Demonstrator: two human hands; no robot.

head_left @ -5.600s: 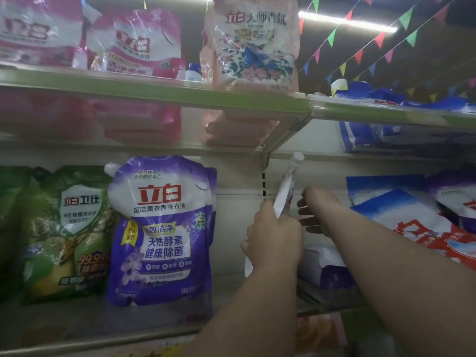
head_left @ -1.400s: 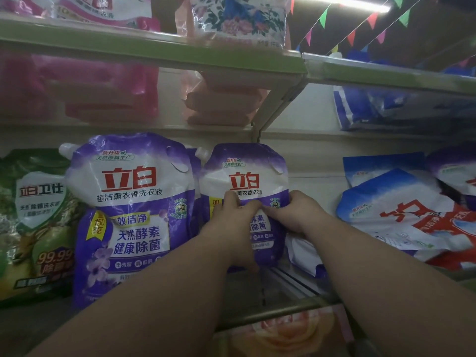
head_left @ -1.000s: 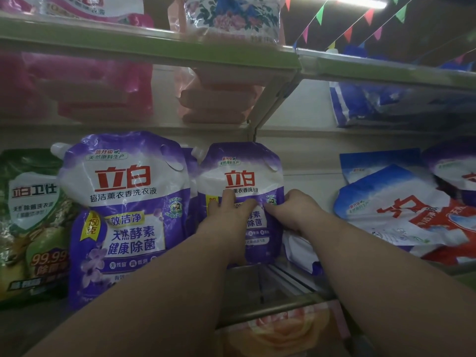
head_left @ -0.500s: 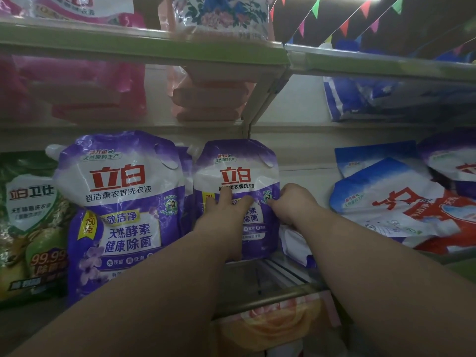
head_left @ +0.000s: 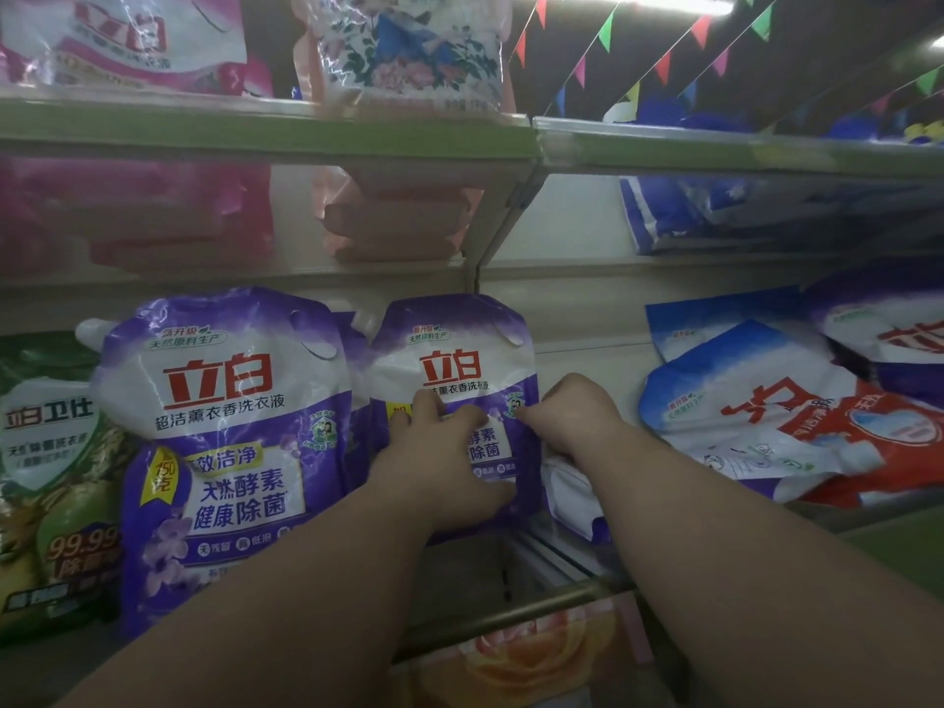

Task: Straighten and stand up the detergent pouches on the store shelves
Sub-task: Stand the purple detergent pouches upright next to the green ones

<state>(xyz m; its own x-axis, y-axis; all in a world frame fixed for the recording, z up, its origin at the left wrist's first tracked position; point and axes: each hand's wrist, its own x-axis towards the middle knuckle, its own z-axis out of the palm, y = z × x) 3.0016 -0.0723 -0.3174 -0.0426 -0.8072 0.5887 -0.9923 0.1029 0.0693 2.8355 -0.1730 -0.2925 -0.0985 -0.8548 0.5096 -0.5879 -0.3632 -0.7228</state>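
I see the small pouch [head_left: 454, 370] upright mid-shelf, touching the big pouch [head_left: 230, 426]. Left hand [head_left: 439, 467] flat on its front, fingers straight; right hand [head_left: 572, 416] pinches its right edge. Fallen bags [head_left: 766, 416] right, a gap between.

Both arms reach forward; left hand [head_left: 443, 454] flat, right hand [head_left: 572, 416] curled.
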